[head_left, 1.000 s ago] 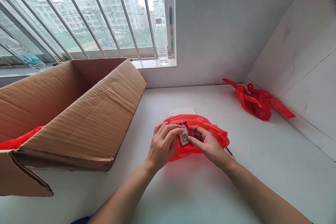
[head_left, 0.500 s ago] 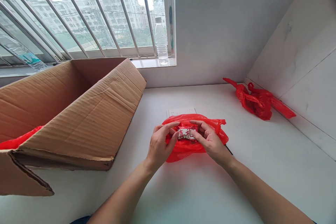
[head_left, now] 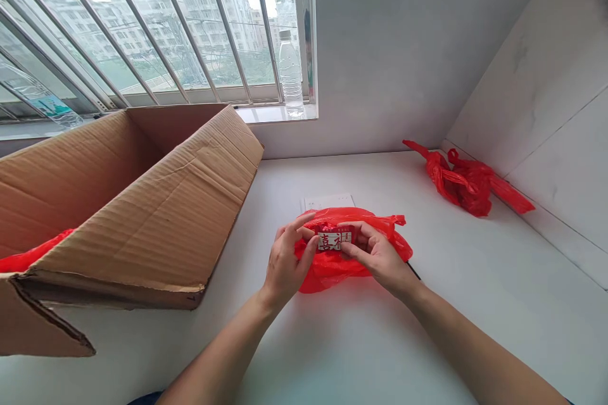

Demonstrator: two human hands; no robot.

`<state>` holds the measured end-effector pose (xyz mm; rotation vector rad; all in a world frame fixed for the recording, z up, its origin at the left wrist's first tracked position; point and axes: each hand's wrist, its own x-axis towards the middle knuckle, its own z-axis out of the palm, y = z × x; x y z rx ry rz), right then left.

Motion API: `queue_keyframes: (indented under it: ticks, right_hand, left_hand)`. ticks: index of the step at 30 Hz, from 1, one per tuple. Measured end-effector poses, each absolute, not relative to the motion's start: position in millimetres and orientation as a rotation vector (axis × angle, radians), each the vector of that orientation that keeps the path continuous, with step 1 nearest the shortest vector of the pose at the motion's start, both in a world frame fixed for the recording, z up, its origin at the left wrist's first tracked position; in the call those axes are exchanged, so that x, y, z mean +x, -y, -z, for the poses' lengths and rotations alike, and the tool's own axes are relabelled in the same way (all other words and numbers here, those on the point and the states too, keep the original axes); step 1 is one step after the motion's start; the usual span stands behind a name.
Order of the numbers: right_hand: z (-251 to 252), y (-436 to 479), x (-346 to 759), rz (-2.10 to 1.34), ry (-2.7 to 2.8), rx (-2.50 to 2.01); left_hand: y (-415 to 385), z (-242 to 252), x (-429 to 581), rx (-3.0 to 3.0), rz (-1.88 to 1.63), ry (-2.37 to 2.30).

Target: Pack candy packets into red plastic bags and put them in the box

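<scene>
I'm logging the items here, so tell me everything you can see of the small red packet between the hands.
The small red packet is a flat rectangle, red with a white panel bearing red characters. It is held level, long side across, face toward the camera, pinched at its ends by the left hand and right hand, over a crumpled red plastic bag on the white table.

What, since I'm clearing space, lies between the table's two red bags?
Bare white table separates the near bag and the knotted far bag, in the head view.
</scene>
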<state>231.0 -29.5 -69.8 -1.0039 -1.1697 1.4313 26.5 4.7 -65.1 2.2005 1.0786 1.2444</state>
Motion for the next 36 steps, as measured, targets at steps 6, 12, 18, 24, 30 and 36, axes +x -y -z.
queue_keyframes:
  ticks: [6,12,18,24,30,36]
  right_hand:
    - [68,29,232,-1.433,1.135,-0.949]
    - [65,31,232,-1.404,1.151,-0.950]
    - [65,31,234,-1.389,1.208,-0.980]
    - [65,35,236,-1.335,1.305,-1.052]
    - [65,34,236,-1.195,1.307,-1.115]
    - [60,35,234,-1.316,1.244,-1.039]
  left_hand:
    - [-4,63,27,1.991,-1.242,-1.020]
    - [-4,58,27,1.961,-1.250,-1.028]
    - [-7,58,25,1.933,-1.191,-1.051]
    - [-8,56,25,1.974,-1.094,-1.098]
    - [-7,52,25,2.021,-1.077,-1.087]
    - [-7,50,26,1.934,-1.100,-1.058]
